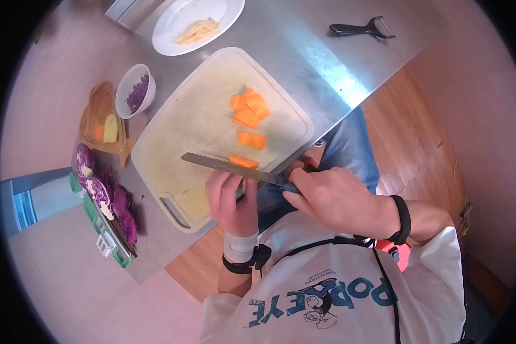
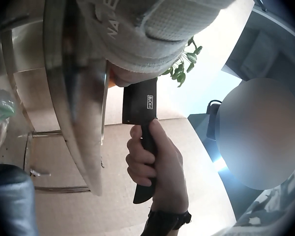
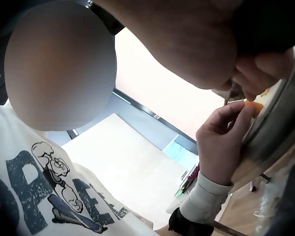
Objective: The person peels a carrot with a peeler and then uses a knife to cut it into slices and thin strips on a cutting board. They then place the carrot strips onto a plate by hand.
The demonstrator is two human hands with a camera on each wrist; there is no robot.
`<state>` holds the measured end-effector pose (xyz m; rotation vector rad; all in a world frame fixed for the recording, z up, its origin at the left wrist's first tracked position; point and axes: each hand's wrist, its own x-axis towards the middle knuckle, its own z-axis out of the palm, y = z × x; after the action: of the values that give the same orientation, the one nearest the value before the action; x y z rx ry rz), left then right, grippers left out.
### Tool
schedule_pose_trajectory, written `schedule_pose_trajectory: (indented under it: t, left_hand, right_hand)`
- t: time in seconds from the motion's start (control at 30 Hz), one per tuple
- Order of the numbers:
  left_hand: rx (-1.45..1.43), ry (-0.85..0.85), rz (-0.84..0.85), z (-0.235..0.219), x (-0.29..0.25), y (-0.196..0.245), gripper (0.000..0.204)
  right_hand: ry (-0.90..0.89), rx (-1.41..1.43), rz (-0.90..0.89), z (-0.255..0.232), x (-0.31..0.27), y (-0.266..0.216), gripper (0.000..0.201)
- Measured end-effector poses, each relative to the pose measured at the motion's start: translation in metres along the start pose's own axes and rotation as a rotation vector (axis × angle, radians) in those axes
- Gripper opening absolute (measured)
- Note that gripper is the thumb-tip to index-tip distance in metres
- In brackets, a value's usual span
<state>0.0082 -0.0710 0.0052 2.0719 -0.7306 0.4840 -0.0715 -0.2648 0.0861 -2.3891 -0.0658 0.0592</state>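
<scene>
In the head view my right hand (image 1: 341, 200) grips the handle of a wide-bladed knife (image 1: 223, 165); the left wrist view shows the fist (image 2: 160, 167) round the black handle (image 2: 146, 147). The blade lies beside the bent fingers of my left hand (image 1: 232, 200). Seen from the right wrist, the left hand (image 3: 221, 142) pinches an orange carrot piece (image 3: 255, 107) between thumb and fingers. On the white cutting board (image 1: 172, 126), a cut carrot piece (image 1: 243, 161) sits just past the blade, with two more (image 1: 251, 140) and a small heap (image 1: 250, 109) further off.
A plate (image 1: 163, 37) of pale strips and a bowl (image 1: 122, 103) of shredded purple cabbage stand beyond the board. A basket (image 1: 89, 123), cut cabbage (image 1: 122, 206) and a green-edged grater (image 1: 92, 212) lie on the left. A black peeler (image 1: 352, 29) rests at the far right.
</scene>
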Motion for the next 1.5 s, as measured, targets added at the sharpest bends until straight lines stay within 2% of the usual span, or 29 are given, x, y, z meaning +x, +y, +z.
schedule_pose_trajectory:
  t: [0.07, 0.23, 0.37, 0.77, 0.97, 1.03, 1.27, 1.33, 1.5]
  left_hand:
    - [-0.004, 0.020, -0.048, 0.000, -0.004, -0.001, 0.036]
    - [0.003, 0.020, -0.032, 0.000, -0.006, -0.003, 0.036]
    - [-0.029, 0.029, -0.087, 0.002, -0.011, -0.007, 0.037]
    - [0.027, 0.022, -0.062, -0.001, -0.007, -0.003, 0.037]
    - [0.002, 0.017, -0.063, -0.001, -0.004, -0.002, 0.037]
    - [-0.002, 0.012, -0.066, -0.003, -0.003, 0.000, 0.038]
    - [-0.024, 0.014, -0.064, -0.003, 0.000, 0.001, 0.038]
    - [-0.034, 0.006, -0.065, -0.004, 0.001, 0.001, 0.038]
    - [-0.047, -0.005, -0.085, -0.004, 0.001, 0.003, 0.035]
  right_hand:
    - [0.010, -0.024, -0.015, 0.002, -0.002, 0.000, 0.033]
    - [0.028, -0.071, -0.059, 0.004, -0.005, 0.000, 0.032]
    - [-0.045, -0.042, 0.018, 0.004, -0.007, -0.001, 0.028]
    - [-0.121, -0.033, 0.045, -0.005, -0.003, -0.005, 0.029]
    - [-0.080, -0.022, 0.007, -0.005, 0.002, -0.006, 0.031]
    - [-0.155, -0.045, 0.091, -0.006, 0.000, -0.009, 0.031]
    - [-0.141, -0.025, 0.055, -0.007, 0.006, -0.008, 0.031]
    - [-0.229, -0.043, 0.123, -0.011, 0.004, -0.009, 0.030]
    - [-0.194, 0.007, 0.060, -0.012, 0.013, -0.006, 0.030]
